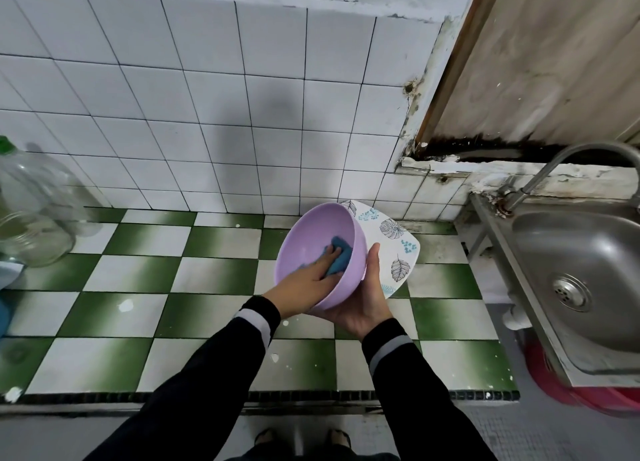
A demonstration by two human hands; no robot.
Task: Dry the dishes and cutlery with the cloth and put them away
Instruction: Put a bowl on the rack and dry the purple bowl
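Note:
A lilac plastic bowl (311,232) is held tilted above the green-and-white tiled counter (138,277). My right hand (365,298) cups it from below and the right, thumb up along its rim. Inside the bowl, my left hand (308,280) presses a blue cloth (337,256) against the inner wall, its fingers partly curled over the cloth. Behind the bowl lies a white square plate (394,246) with a leaf pattern, resting on the counter near the wall and partly hidden by the bowl.
A steel sink (585,273) with a curved tap (568,162) stands to the right of the counter. Large clear plastic bottles (34,211) sit at the far left. A red tub (568,388) shows below the sink. White wall tiles rise behind the counter.

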